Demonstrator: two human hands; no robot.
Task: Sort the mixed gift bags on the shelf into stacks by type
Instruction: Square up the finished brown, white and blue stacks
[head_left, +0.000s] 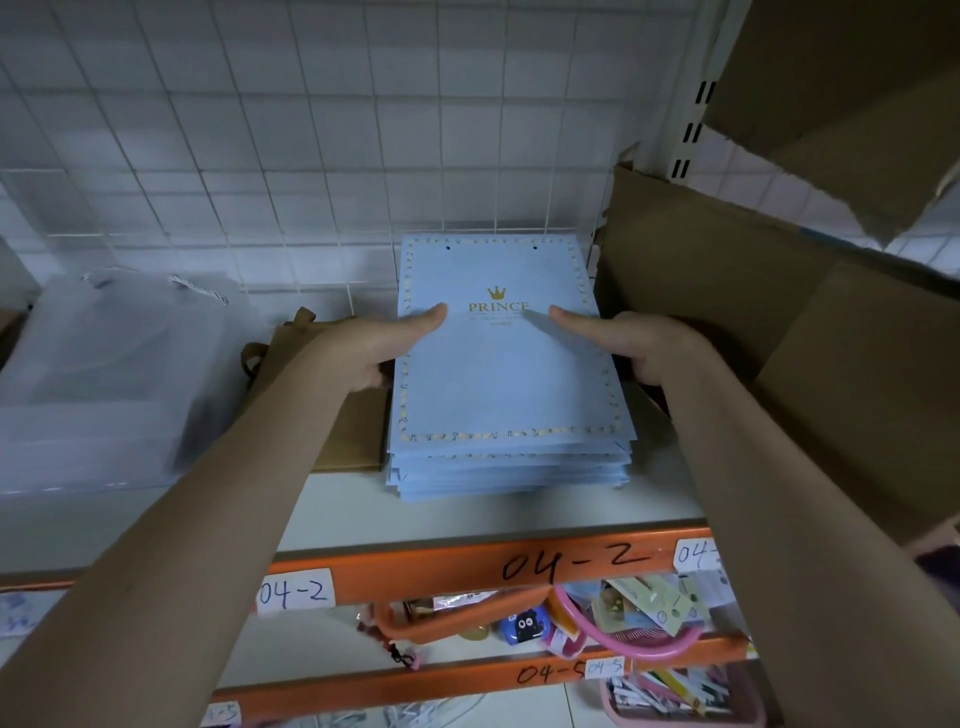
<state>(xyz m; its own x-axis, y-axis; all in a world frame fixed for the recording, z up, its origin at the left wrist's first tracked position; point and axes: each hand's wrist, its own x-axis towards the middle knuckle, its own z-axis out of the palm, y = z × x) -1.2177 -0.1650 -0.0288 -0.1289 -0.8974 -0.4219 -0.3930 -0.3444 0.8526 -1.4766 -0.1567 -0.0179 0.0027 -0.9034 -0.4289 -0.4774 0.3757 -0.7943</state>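
Blue gift bag (506, 364) reads "PRINCE"; orange shelf beam (467, 571) "04-2"

A stack of flat gift bags (506, 462) lay on the shelf (332, 509), near its middle, with a wire grid (311, 156) standing behind it. The left hand (374, 345) held the stack's left edge and the right hand (631, 345) its right edge, thumbs lying on the top bag. Paper bags (353, 415) lay flat just left of the stack, under the left forearm; further left sat a pile of translucent bags (104, 374). Cardboard boxes (779, 312) stood to the right. A lower shelf (571, 670) ran beneath, holding small items
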